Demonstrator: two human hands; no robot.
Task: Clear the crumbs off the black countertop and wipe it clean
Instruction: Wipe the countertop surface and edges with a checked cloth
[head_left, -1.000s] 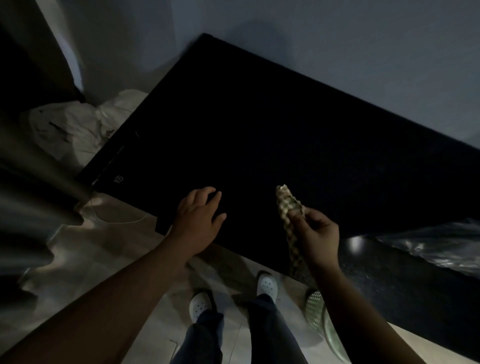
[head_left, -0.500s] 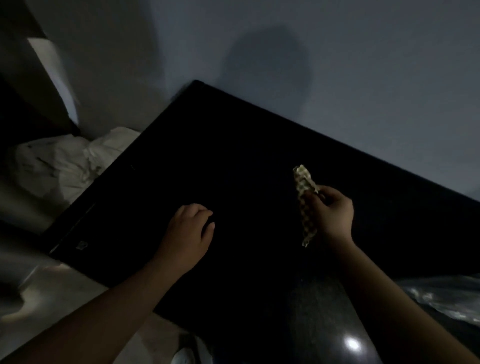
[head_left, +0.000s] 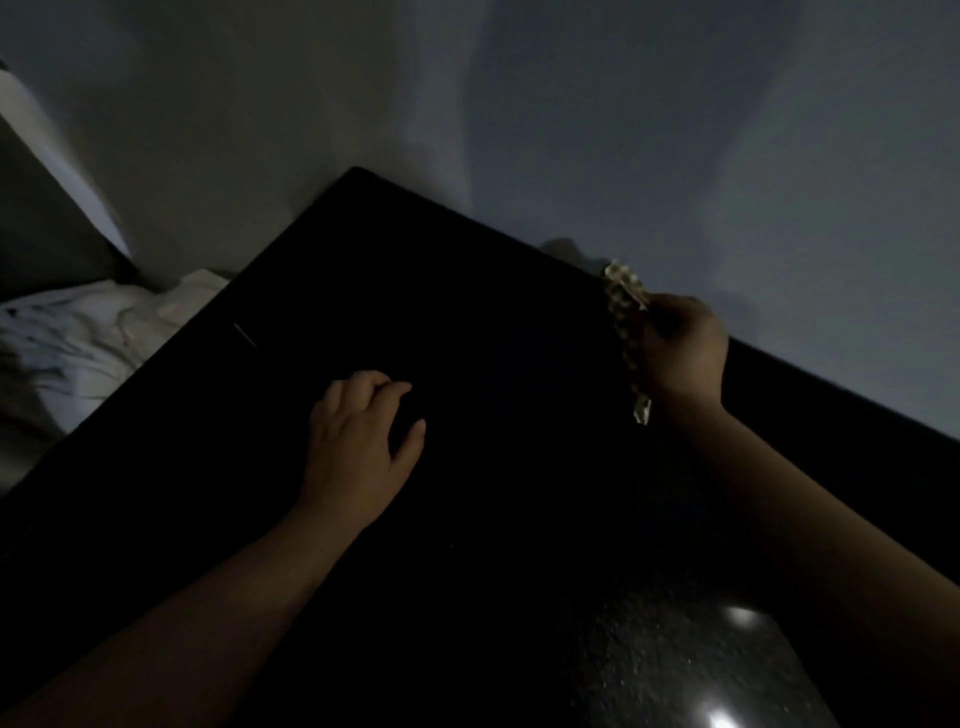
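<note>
The black countertop fills most of the dim head view, running from a far corner toward me. My left hand rests on it near the middle, fingers loosely curled and holding nothing. My right hand is raised near the back edge by the wall and grips a bunched checkered cloth, whose tail hangs down beside the palm. The room is too dark to make out crumbs on the surface.
A grey wall runs behind the counter. White crumpled bags or fabric lie to the left below the counter edge. A speckled glossy patch with light reflections shows at the bottom right.
My right hand has carried the cloth farther away and to the right, up to the back edge. The view has tilted upward, so the floor and my feet are out of sight.
</note>
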